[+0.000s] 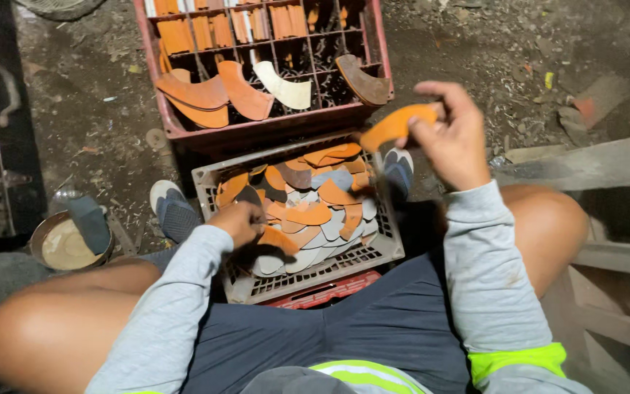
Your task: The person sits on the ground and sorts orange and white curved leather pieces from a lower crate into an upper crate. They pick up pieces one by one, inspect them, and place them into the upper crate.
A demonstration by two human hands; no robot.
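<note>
Holding an orange curved piece (397,124) up over the far corner of the grey crate (308,281), the right hand (452,138) had its fingers closed on one end of it. Left hand (238,221) was down in the grey crate, fingers curled into the loose pile of orange and pale pieces (308,219), apparently gripping one, though the exact grasp was hidden. Red crate (257,128) sat just beyond, more curved pieces laid on its grid. Best handling, I'd judge: pinch near the middle, keep the curve facing one way, lift one at a time.
</note>
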